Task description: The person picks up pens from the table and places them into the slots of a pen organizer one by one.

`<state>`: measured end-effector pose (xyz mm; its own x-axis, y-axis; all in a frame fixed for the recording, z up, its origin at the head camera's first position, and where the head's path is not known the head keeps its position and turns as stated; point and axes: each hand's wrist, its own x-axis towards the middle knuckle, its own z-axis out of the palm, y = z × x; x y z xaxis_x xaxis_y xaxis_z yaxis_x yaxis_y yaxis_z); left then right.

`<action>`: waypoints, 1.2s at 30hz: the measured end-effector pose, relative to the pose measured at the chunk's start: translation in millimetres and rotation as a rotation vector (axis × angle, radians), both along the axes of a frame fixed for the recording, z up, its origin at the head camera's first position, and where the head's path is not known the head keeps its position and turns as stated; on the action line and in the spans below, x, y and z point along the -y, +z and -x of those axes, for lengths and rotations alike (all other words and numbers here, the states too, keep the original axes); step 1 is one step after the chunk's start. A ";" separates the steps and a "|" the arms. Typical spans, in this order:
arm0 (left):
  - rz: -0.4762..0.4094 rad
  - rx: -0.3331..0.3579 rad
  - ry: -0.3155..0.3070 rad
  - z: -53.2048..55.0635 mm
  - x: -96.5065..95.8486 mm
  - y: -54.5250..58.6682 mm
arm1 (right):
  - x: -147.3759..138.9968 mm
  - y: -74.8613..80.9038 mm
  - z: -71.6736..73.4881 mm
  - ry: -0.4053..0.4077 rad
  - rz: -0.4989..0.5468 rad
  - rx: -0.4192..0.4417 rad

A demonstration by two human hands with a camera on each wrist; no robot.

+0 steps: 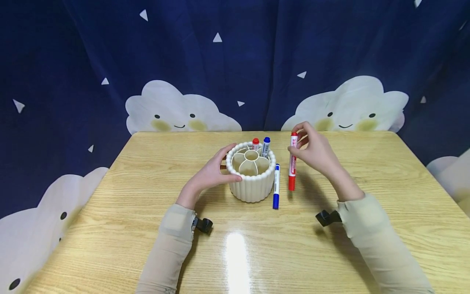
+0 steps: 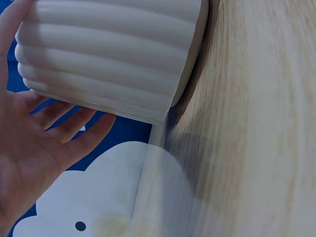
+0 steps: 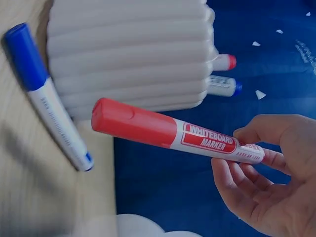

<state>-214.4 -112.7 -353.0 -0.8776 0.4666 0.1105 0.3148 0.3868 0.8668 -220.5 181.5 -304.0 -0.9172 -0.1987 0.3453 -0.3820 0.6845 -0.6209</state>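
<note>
A cream pen holder point(image 1: 252, 188) with a fluted wall, beaded rim and petal-shaped compartments stands upright on the table. My left hand point(image 1: 209, 174) holds its left side, the thumb on the front near the rim and the fingers round the far side. A red whiteboard marker point(image 3: 197, 137) is pinched near its upper end by my right hand point(image 1: 315, 149), hanging almost upright with its red cap down, to the right of the holder. Inside the holder stand a red-ended marker point(image 1: 255, 143) and a blue-ended marker point(image 1: 266, 147), at the back right.
A blue whiteboard marker point(image 1: 276, 185) lies on the wooden table point(image 1: 147, 228) just right of the holder, between it and the raised red marker. Behind the table hangs a dark blue curtain point(image 1: 242, 61) printed with clouds. Each wrist wears a black camera mount point(image 1: 204, 225).
</note>
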 end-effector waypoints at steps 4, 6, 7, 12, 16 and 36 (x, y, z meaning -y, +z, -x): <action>0.007 -0.005 0.003 0.6 1.2 -1.1 | 6.3 9.4 -3.5 0.005 0.046 -0.021; 0.011 -0.018 0.010 5.6 2.7 -8.9 | 9.4 14.1 -5.5 0.020 0.075 -0.034; 0.012 -0.024 0.013 8.3 3.2 -12.8 | 10.9 16.4 -6.5 0.028 0.087 -0.044; 0.020 -0.033 0.018 7.5 2.5 -11.5 | 18.3 27.4 -11.7 0.061 0.145 -0.095; 0.026 -0.038 0.016 8.3 1.9 -11.8 | 24.4 34.0 -13.5 0.081 0.211 -0.121; 0.016 -0.033 0.019 8.6 1.3 -12.8 | 53.4 34.1 -16.8 0.146 0.364 -0.298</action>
<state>-223.1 -114.0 -365.8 -0.8823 0.4518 0.1322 0.3356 0.4066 0.8497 -203.7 128.1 -269.9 -0.7396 -0.1353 0.6593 -0.6551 0.3695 -0.6591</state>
